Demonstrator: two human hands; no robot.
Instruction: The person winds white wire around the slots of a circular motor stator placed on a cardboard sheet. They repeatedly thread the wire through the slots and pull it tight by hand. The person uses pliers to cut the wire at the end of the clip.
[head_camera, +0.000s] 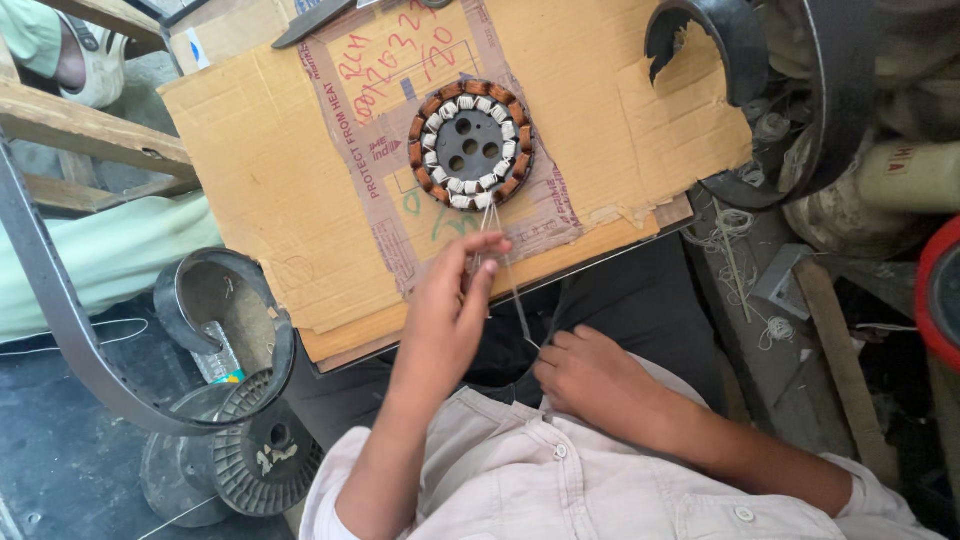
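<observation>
A round motor stator with copper coils and white insulation around a dark hub lies flat on a sheet of cardboard. Thin wire strands run from its near edge down toward me. My left hand pinches these strands just below the stator, fingers closed around them. My right hand rests against my lap near my shirt, fingers curled on the lower end of the strands.
A black plastic spool and a curved black housing lie at lower left. Another black round housing sits at upper right. Wooden slats and another person's foot are at upper left. A red object shows at the right edge.
</observation>
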